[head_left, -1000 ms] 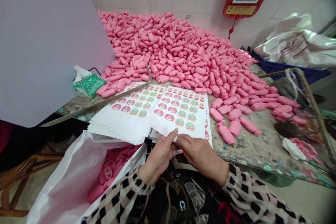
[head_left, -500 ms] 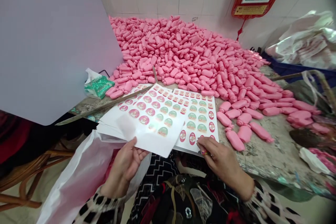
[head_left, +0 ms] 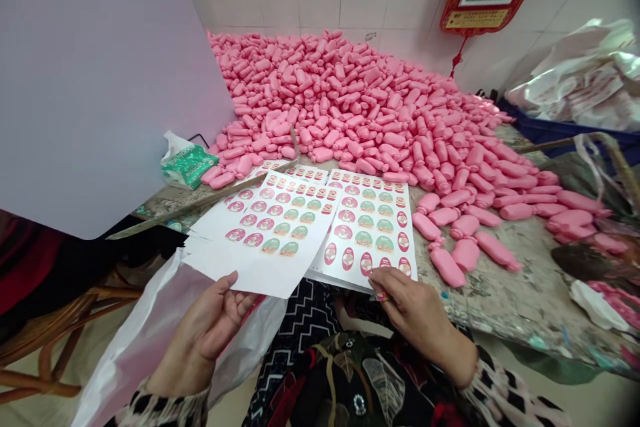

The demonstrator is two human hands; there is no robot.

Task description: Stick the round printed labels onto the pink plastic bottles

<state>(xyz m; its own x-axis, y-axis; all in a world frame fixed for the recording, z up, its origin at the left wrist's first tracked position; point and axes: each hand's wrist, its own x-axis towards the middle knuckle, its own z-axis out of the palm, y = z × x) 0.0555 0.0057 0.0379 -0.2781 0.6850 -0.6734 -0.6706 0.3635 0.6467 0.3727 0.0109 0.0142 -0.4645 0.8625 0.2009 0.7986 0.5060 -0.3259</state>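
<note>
My left hand (head_left: pixel 207 323) pinches the near edge of a white sticker sheet (head_left: pixel 270 230) with round pink and green stickers, holding it over the left stack of sheets. My right hand (head_left: pixel 410 307) rests on the near edge of another sticker sheet (head_left: pixel 373 230) lying on the table, its fingertips closed on something small that I cannot make out. A big heap of pink plastic bottles (head_left: pixel 350 107) fills the back of the table, with a few loose ones (head_left: pixel 453 250) to the right of the sheets.
An open white bag (head_left: pixel 150 340) with pink bottles hangs below my left hand. A long metal strip (head_left: pixel 200 203) lies across the sheets' far left. A green tissue pack (head_left: pixel 187 163) sits by a lilac board (head_left: pixel 100 80). Plastic bags (head_left: pixel 580 80) lie at the right.
My left hand carried the top sticker sheet leftwards off the right stack and lowered it over the left one. My right hand left that sheet and settled on the sheet underneath.
</note>
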